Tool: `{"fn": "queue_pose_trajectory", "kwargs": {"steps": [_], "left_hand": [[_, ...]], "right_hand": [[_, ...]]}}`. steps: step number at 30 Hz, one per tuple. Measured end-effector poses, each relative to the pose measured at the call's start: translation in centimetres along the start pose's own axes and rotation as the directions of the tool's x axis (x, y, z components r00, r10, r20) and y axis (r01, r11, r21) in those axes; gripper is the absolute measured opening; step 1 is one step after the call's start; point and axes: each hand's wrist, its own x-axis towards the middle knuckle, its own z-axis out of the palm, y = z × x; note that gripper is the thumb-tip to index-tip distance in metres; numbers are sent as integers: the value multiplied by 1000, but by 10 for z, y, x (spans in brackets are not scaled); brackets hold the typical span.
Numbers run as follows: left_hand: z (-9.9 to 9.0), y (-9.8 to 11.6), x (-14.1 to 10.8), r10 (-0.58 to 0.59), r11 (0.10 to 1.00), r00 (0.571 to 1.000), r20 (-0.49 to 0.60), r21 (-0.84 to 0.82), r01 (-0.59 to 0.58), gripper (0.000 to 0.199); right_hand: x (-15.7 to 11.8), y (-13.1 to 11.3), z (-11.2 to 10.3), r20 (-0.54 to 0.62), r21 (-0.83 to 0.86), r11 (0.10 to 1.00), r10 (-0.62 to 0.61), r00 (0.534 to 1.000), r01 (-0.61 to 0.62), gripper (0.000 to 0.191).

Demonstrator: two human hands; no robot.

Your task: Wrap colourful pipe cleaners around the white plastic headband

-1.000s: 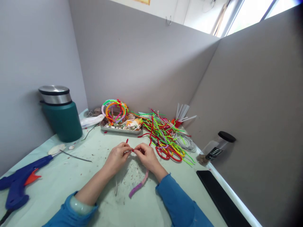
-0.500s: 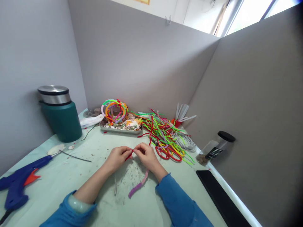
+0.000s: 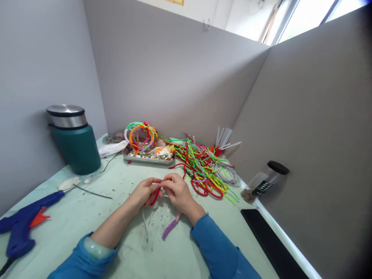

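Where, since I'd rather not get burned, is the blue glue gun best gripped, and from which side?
Probably by the handle of the glue gun, coming from the near side. It lies flat with the handle reaching toward the wearer, while the metal nozzle points away; whether that is hot can't be seen. Ideally, keep off the orange trigger.

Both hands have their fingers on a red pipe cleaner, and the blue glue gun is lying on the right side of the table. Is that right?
Not quite: the head view shows the blue glue gun lying on the left side of the table. The left hand and right hand do have their fingers on a red pipe cleaner.
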Motion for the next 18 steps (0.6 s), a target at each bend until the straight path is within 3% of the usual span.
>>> {"fn": "queue_pose_trajectory", "kwargs": {"steps": [11,18], "left_hand": [[2,1,-2,-21,997,1000,18,-73,22,31],[-1,-8,1,-34,999,997,66,41,32,26]], "right_hand": [[1,-8,1,104,-290,947,-114,988,139,10],[-1,-2,1,94,-277,955,-85,992,108,6]]}}
